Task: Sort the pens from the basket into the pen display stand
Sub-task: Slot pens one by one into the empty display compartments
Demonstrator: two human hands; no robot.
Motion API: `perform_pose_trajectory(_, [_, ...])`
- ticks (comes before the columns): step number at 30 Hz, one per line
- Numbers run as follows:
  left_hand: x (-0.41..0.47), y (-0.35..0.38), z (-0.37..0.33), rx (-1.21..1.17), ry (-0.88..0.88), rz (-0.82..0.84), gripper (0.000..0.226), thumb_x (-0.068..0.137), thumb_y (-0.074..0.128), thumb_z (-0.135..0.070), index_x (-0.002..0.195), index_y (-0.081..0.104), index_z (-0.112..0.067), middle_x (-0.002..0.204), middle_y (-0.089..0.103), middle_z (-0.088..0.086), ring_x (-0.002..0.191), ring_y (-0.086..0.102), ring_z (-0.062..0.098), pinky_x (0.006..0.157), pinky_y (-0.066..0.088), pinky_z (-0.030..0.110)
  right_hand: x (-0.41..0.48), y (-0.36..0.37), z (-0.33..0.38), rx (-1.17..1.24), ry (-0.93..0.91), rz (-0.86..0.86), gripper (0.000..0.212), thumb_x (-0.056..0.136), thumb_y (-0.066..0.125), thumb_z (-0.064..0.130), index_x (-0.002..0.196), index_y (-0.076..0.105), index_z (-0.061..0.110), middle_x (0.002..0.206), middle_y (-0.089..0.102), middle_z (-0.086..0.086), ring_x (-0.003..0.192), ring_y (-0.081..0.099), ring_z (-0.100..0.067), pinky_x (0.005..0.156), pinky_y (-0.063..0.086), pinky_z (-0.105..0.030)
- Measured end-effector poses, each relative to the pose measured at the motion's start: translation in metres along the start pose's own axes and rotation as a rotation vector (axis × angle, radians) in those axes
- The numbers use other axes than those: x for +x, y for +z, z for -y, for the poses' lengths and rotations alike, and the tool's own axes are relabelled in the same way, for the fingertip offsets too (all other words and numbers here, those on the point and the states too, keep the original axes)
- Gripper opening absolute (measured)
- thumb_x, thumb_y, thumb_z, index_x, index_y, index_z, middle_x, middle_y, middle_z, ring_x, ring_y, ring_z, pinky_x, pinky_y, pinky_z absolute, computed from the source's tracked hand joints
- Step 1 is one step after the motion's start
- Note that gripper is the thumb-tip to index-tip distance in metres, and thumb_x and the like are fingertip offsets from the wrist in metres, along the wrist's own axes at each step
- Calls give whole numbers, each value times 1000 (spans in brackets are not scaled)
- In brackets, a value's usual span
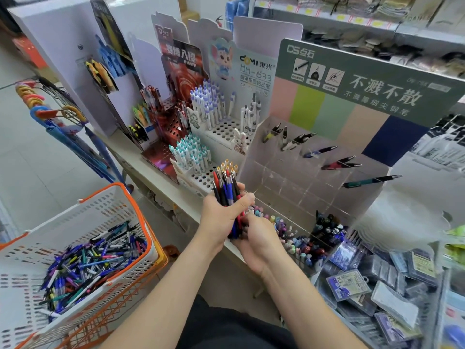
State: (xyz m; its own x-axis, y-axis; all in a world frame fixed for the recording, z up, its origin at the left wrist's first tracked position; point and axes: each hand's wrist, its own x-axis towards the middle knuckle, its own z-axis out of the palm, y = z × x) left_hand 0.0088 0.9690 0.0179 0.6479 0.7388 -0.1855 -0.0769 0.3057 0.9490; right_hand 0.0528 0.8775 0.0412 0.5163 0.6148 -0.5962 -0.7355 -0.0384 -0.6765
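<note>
My left hand (221, 217) grips a bundle of pens (226, 188), red, blue and black, held upright in front of the shelf edge. My right hand (256, 238) curls round the bundle's lower end from below. At the lower left, the white basket with orange rim (141, 220) holds a loose heap of mixed pens (88, 263). The clear acrylic pen display stand (297, 182) rises to the right of my hands; a few pens lie in its upper compartments, among them a teal pen (372, 181) and red ones (339, 163).
Cardboard pen displays with white and blue pens (208, 107) and teal-capped pens (191, 154) stand behind my hands. Boxes of small refills and erasers (364, 285) fill the counter at right. Umbrellas (57, 122) hang at left over the floor.
</note>
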Motion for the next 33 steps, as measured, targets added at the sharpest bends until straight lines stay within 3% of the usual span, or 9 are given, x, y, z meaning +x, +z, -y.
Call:
perform_pose_trajectory(4, [2,7,-2,-2,-47,12,21,100,73,-9,120,69,-5,89,76,13,84,77,28,74,62,34,-3,-10,1,-102,-10,-33,36,104,40,1,112,73,8,97,76,-17,96,68,-32,96,59,-52])
perform_pose_trajectory(8, [9,5,-2,-8,-105,93,20,102,68,-8,121,63,-4,91,73,17,84,73,33,80,62,47,-4,-24,12,-339,-146,-116,36,96,46,17,110,80,14,101,80,-13,105,76,-32,98,62,-49])
perform_pose_trajectory(13, [8,6,-12,9,-180,336,18,102,68,-8,119,66,-6,97,74,14,88,74,28,75,62,42,3,-27,28,-355,-425,-181,33,108,46,17,129,69,23,114,80,2,98,75,-13,80,62,-32])
perform_pose_trajectory(16, [8,7,-21,9,-218,442,20,102,65,-5,122,66,-1,96,75,15,86,75,27,72,62,39,8,-24,41,-404,-507,-162,28,109,51,26,130,70,29,114,78,4,99,75,-14,68,56,-24])
perform_pose_trajectory(19, [11,5,-27,-7,-274,538,24,102,64,-5,125,64,3,98,73,18,86,74,30,72,63,42,8,-20,53,-451,-502,-176,21,109,57,31,117,76,31,103,78,1,91,76,-19,63,62,-36])
perform_pose_trajectory(24, [24,0,-31,-10,-356,628,26,102,64,-4,127,63,2,111,72,26,89,74,32,75,64,45,6,-17,65,-373,-443,-185,14,104,68,21,104,81,15,93,80,-12,72,75,-23,70,57,-57])
perform_pose_trajectory(28, [33,1,-32,25,-368,628,23,104,58,0,127,61,0,114,76,22,95,76,36,85,65,53,18,-15,62,-340,-467,-291,11,101,73,23,100,83,20,91,81,-7,86,80,-32,63,57,-34])
perform_pose_trajectory(31, [43,3,-35,18,-398,637,27,104,61,-3,130,59,3,114,73,26,105,73,43,96,60,60,28,-12,61,-552,-631,-420,12,99,72,27,103,84,27,92,81,10,92,78,-13,82,64,-39])
perform_pose_trajectory(33, [51,7,-39,-7,-414,633,30,104,61,-4,132,60,4,114,72,27,105,73,41,93,61,56,24,-8,67,-654,-747,-469,14,101,70,25,107,83,27,92,80,14,89,75,-2,85,60,-26])
